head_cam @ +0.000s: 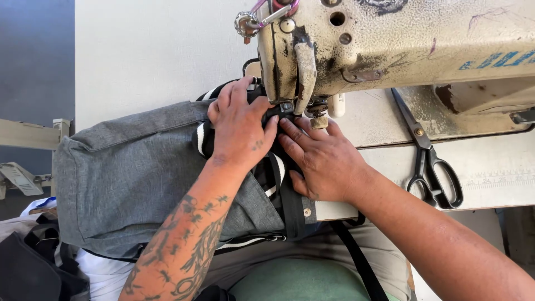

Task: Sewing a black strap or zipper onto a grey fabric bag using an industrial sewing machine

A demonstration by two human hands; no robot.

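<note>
While you sit at the desk (501,173), your left hand (241,125) lies flat, fingers spread, pressed on the black strap (277,173) with white edging, atop the grey fabric bag (134,173). Your right hand (323,161) lies just beside it, palm down, fingers together, tips touching the strap at the presser foot (287,107); neither hand is clamped on anything. Position of bag: left and near, draped off the desk edge onto your lap. Sewing machine (390,44): cream, worn, stained, far right, its head directly over both hands. Knurled screw (319,121): just beyond your right fingertips. Black scissors (429,159): shut, lying on the desk to the right, well apart from your hands. Second black strap (356,259): hangs down near your right forearm.
</note>
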